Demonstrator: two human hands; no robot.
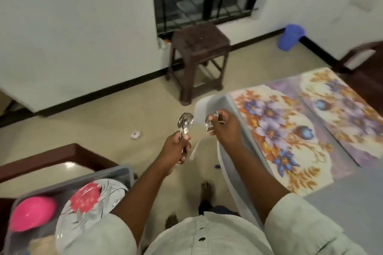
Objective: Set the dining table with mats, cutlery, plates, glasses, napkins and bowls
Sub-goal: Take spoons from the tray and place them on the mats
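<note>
My left hand (176, 149) grips a bunch of steel spoons (185, 122) by their handles, bowls up, over the floor. My right hand (224, 128) pinches another steel spoon (210, 123) just off the table's left edge. On the grey-clothed table (342, 188) lie two floral mats side by side, one (284, 134) near my right hand and the other (342, 107) beyond it. At lower left a clear tub (122, 172) holds floral plates (87, 198) and a pink bowl (31, 213).
A brown plastic stool (199, 47) stands against the wall under a barred window. A blue bin (290, 36) sits in the far corner. A dark wooden chair (51, 155) is under the tub. A scrap of paper (135, 135) lies on the floor. My bare feet (207, 190) show below.
</note>
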